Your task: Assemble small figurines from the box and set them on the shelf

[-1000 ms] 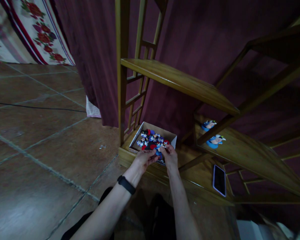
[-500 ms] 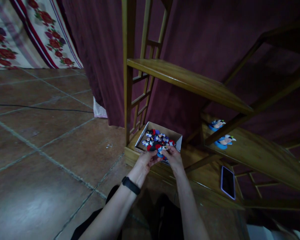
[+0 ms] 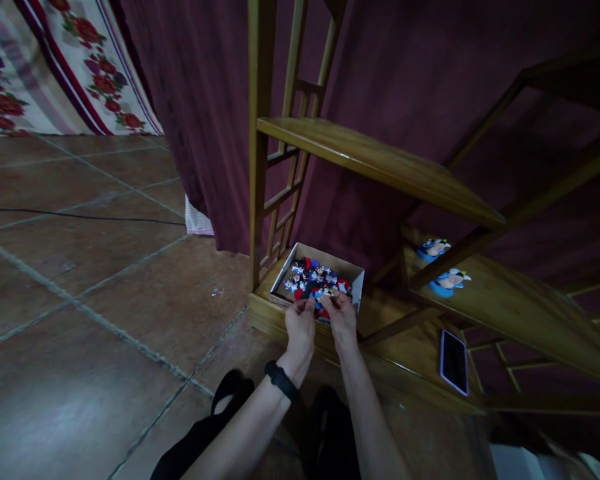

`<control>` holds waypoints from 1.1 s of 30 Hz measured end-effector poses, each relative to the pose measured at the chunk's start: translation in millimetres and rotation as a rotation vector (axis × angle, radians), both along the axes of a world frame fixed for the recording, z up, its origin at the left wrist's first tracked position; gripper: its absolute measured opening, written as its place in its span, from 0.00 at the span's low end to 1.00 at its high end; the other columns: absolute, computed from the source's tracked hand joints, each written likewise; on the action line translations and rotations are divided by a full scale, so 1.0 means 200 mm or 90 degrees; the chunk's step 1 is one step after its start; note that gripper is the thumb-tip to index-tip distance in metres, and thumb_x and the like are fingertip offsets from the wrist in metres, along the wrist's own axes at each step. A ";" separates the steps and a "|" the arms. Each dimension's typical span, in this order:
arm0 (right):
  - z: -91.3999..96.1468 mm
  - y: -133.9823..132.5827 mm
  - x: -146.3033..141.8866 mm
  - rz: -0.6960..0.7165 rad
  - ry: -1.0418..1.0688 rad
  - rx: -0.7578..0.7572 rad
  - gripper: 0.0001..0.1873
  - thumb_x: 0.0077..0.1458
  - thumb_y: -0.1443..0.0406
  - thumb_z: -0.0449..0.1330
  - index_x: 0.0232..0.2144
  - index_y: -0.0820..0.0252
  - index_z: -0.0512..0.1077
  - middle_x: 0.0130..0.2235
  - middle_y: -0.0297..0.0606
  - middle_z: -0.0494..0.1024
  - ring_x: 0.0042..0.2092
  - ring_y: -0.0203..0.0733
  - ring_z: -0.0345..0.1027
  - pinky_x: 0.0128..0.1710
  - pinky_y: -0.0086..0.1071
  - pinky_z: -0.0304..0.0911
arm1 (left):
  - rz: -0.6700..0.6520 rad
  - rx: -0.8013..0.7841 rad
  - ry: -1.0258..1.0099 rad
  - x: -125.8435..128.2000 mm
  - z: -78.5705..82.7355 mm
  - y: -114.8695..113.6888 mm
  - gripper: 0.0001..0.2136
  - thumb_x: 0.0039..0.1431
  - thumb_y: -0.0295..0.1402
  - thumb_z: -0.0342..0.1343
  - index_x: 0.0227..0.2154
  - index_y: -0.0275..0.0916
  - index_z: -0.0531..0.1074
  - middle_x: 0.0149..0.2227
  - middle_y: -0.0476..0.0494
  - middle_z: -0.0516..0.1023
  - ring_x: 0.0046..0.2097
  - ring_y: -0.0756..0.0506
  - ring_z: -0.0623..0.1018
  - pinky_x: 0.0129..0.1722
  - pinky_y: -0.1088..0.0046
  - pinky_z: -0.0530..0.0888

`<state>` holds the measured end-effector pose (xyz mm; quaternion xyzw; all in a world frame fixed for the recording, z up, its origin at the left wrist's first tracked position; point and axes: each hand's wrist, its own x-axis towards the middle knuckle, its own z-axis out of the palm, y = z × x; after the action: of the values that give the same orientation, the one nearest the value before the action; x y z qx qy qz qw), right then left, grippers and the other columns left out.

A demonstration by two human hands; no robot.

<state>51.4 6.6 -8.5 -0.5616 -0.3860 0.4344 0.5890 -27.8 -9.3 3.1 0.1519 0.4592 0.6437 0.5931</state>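
Both hands meet at the near side of an open cardboard box on the low shelf. Between my fingertips is a small blue-and-pale figurine, partly covered by the fingers. My left hand, with a black band on its wrist, pinches it from the left. From the right, my right hand closes its fingers on the same figurine. Below and behind them, several small figurines in red, black, white and purple lie jumbled in the box.
Two blue-based figurines sit on the raised shelf to the right. A phone with a purple edge lies on the lower shelf. A wooden upright and an upper shelf board frame the box. A dark cable crosses the tiled floor.
My left hand has swung round so its wrist sits further right and its back faces up. The hands have drawn closer together with the figurine, a little higher over the box.
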 end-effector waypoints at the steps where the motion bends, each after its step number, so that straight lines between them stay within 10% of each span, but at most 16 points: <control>1: -0.01 0.00 0.00 0.001 -0.005 0.003 0.18 0.38 0.58 0.64 0.33 0.59 0.72 0.32 0.34 0.77 0.33 0.38 0.68 0.36 0.32 0.63 | 0.006 0.000 0.000 0.00 -0.01 0.00 0.09 0.44 0.33 0.62 0.20 0.32 0.71 0.20 0.49 0.70 0.22 0.52 0.70 0.28 0.74 0.72; 11: -0.01 0.02 0.06 0.059 -0.048 0.045 0.16 0.43 0.54 0.61 0.32 0.57 0.74 0.32 0.34 0.77 0.37 0.41 0.68 0.39 0.33 0.62 | -0.196 -0.067 -0.086 -0.09 0.09 0.06 0.03 0.48 0.20 0.56 0.26 0.33 0.69 0.22 0.45 0.74 0.23 0.51 0.75 0.29 0.71 0.76; 33: 0.05 -0.03 0.08 0.067 0.138 -0.037 0.17 0.37 0.55 0.67 0.29 0.59 0.76 0.29 0.34 0.77 0.30 0.37 0.67 0.32 0.30 0.62 | -0.242 -0.035 0.008 -0.12 0.07 0.10 0.05 0.45 0.19 0.61 0.25 0.30 0.71 0.24 0.43 0.77 0.26 0.50 0.77 0.29 0.75 0.77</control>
<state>67.4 1.4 1.2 -0.5070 -0.3361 0.5337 0.5875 -52.6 10.1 17.4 0.2239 0.4431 0.5063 0.7051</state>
